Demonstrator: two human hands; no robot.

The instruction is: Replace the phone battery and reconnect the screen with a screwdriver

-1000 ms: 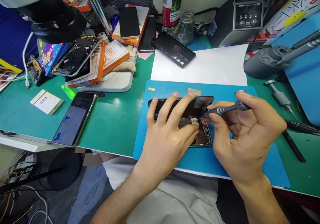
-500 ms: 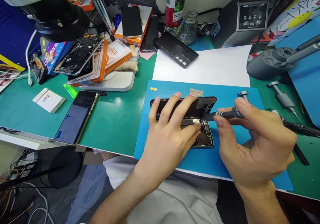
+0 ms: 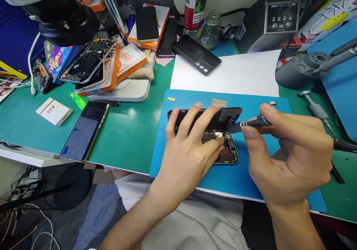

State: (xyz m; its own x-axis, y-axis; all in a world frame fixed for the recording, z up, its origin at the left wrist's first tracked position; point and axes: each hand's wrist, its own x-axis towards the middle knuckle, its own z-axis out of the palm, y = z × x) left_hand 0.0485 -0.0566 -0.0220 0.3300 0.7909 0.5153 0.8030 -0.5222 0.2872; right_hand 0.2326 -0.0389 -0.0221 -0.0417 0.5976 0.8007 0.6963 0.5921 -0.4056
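A smartphone (image 3: 231, 154) lies opened on a blue mat, its screen (image 3: 220, 119) tilted up along the far side. Over it, my left hand (image 3: 189, 142) has its fingers across the raised screen and its thumb side down at the exposed insides, gripping the phone. A small white piece (image 3: 219, 135) shows beside those fingertips. My right hand (image 3: 290, 149) pinches a dark grey, pen-like tool (image 3: 236, 127) with light bands. That tool points left at the gap between screen and body; its very tip is hard to make out.
On the blue mat (image 3: 178, 161) lie a small yellow piece (image 3: 171, 99) and a metallic strip (image 3: 219, 102). White paper (image 3: 245, 79) bears a black phone cover (image 3: 196, 55). A grey screwdriver (image 3: 316, 109) lies right. At left are another phone (image 3: 86, 131) and a microscope head (image 3: 67, 23).
My right hand has shifted slightly right and tilted, still pinching the dark tool. My left hand and the opened phone have hardly moved.
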